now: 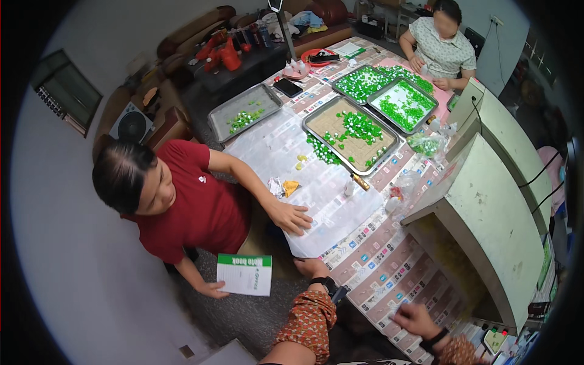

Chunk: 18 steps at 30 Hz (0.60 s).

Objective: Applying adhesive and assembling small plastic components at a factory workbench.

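Note:
My left hand point(311, 266) is at the table's near left edge, beside the corner of a white paper sheet point(261, 146). Its fingers are mostly hidden, and a dark watch is on the wrist. Over the table's near end is my right hand point(417, 320), a dark band on its wrist. Its fingers look curled and slightly blurred; I cannot see what, if anything, is in them. A co-worker in a red shirt point(207, 201) lays one hand point(291, 217) flat on the sheet. That person's other hand holds a green and white notebook point(244, 275).
A curved, pale metal machine point(480, 207) stands at the table's right. Farther back are metal trays point(307, 125) with small green and white pieces, and a grey tray point(216, 125). A small white bottle point(349, 188) stands on the sheet. Another person point(443, 45) sits at the far end.

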Each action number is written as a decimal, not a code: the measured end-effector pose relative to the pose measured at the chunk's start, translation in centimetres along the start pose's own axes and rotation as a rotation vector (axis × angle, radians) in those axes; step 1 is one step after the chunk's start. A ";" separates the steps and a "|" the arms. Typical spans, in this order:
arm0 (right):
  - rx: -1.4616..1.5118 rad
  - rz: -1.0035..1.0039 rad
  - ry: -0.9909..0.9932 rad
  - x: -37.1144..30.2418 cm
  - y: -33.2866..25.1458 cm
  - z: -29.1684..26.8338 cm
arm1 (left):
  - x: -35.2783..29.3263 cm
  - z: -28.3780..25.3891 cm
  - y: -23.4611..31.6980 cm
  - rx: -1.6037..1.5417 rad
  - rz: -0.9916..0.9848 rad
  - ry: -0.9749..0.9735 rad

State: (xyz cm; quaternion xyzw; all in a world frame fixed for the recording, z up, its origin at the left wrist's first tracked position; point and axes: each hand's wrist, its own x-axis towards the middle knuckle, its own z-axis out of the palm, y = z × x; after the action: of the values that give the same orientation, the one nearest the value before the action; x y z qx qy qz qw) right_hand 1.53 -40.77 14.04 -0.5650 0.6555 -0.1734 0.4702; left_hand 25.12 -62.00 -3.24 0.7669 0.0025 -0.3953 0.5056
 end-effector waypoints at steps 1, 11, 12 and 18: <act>0.111 0.012 0.005 3.4 -2.8 -0.2 | 0.3 -0.7 0.9 0.049 0.047 0.038; 0.805 -0.133 0.269 26.1 -16.0 -4.9 | 2.1 -0.9 -0.4 0.322 0.154 0.073; 0.802 -0.127 0.274 27.1 -16.1 -5.4 | 1.7 -0.8 0.2 0.374 0.142 0.083; 0.797 -0.153 0.412 31.2 -15.8 -9.6 | 1.0 -0.3 1.6 0.432 0.094 0.165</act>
State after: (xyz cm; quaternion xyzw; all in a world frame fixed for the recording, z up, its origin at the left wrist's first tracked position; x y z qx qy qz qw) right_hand 5.35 -76.66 17.69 -0.3405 0.5736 -0.5553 0.4967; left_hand 26.65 -62.97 -2.59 0.8863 -0.0765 -0.2986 0.3455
